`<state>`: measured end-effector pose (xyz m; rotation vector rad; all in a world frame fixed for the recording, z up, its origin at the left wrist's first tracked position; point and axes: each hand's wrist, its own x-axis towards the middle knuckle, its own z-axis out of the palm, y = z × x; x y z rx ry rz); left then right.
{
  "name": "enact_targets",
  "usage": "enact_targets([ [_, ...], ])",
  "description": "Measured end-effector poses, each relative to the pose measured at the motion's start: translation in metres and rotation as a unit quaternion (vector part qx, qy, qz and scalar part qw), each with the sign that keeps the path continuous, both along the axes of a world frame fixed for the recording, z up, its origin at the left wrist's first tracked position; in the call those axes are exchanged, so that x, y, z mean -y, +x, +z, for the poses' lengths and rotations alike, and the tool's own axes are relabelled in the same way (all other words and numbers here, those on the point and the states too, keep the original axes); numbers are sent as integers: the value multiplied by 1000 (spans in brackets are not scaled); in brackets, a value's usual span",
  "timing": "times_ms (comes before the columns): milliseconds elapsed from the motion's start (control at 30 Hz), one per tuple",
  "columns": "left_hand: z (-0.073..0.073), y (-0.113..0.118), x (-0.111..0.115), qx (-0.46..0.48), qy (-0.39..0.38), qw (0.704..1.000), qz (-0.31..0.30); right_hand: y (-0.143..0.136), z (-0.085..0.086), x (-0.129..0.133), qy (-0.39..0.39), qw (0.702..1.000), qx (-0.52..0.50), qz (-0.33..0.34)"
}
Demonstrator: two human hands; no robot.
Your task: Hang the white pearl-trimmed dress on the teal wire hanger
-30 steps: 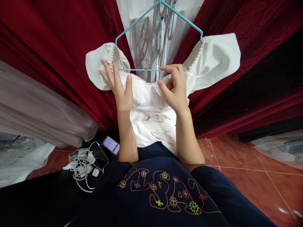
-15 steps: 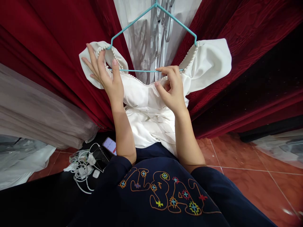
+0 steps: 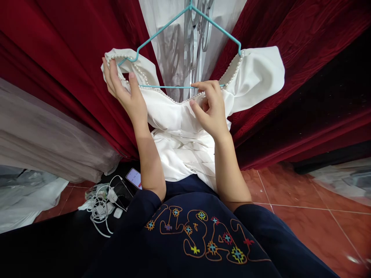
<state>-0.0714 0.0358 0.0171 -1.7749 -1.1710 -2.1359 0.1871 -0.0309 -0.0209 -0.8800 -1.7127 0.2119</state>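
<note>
White satin makes up the puff-sleeved dress [image 3: 165,112] in front of you, its bodice at the centre of the clock and its lower pleats running to six o'clock, against your navy T-shirt [image 3: 203,231]. The turquoise wire hanger [image 3: 190,6] has its peak at twelve, its arms sloping down toward the two pearl-trimmed shoulder edges.

Your left hand [image 3: 124,90] is at ten o'clock, fingers hooked on the pearl trim [image 3: 141,72] of the left puff sleeve [image 3: 149,69], thumb standing well apart from them; whether that grip carries the cloth or only presses it, the view does not show. Your right hand [image 3: 210,108] is at one o'clock, forefinger at the hanger's crossbar, thumb by the neckline, a narrow gap between the two; its curled fingers are partly hidden, so what that grip holds is unclear.

The step in hand looks like arranging the left shoulder edge around the hanger's end; the right puff sleeve [image 3: 257,77], at two o'clock, looks settled. The next move seems to call for easing the beaded edge into place with your left fingers while your right steadies the crossbar, without snagging the pearls.

A phone [image 3: 133,177] and white cables [image 3: 100,208] lie at eight.
</note>
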Motion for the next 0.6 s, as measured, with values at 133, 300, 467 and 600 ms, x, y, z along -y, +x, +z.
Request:
enact_targets([
  [133,2,-7,-9,68,-69,995,2,0,0,0,19,1000,-2,-11],
  [300,8,-25,-16,139,-132,980,-44,2,0,0,16,1000,1,-20],
  [467,-12,-33,-9,224,-106,969,-13,0,-1,1,12,999,-20,-33],
  [600,-47,-27,9,279,-123,951,45,-6,1,6,-6,999,-35,-29],
])
